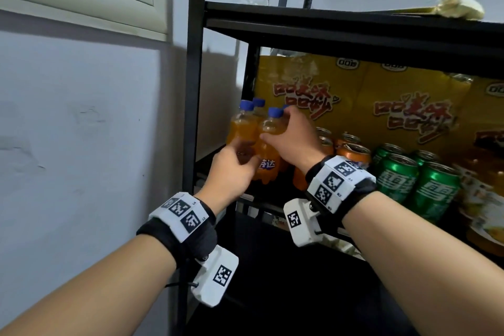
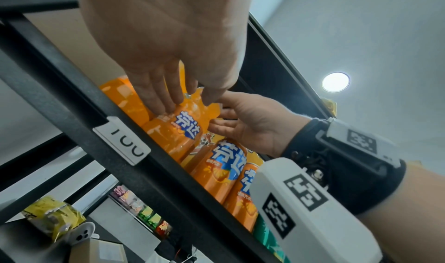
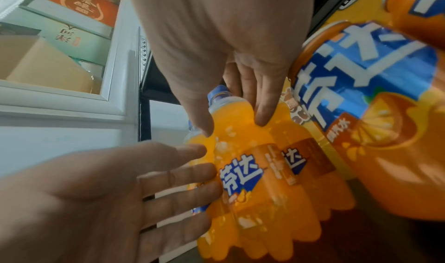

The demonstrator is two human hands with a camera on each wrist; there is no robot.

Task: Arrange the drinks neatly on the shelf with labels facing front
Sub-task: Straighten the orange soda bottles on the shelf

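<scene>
Several orange soda bottles with blue caps (image 1: pixel 242 128) stand at the left end of the middle shelf (image 1: pixel 245 197). The front bottle (image 1: pixel 268 161) (image 3: pixel 253 172) (image 2: pixel 178 132) shows its blue label partly turned forward. My right hand (image 1: pixel 275 133) (image 3: pixel 231 122) grips its shoulder from above, thumb on one side and fingers on the other. My left hand (image 1: pixel 240 161) (image 2: pixel 168 103) (image 3: pixel 180 181) rests straight fingers on the lower left of the same bottle, beside the label. Both hands hide part of the bottle's body.
Orange cans (image 1: pixel 351 153) and green cans (image 1: pixel 403 177) stand in rows to the right, with yellow cartons (image 1: pixel 354 95) behind them. A black upright post (image 1: pixel 193 90) and the wall close off the left side. The upper shelf (image 1: pixel 354 27) hangs low overhead.
</scene>
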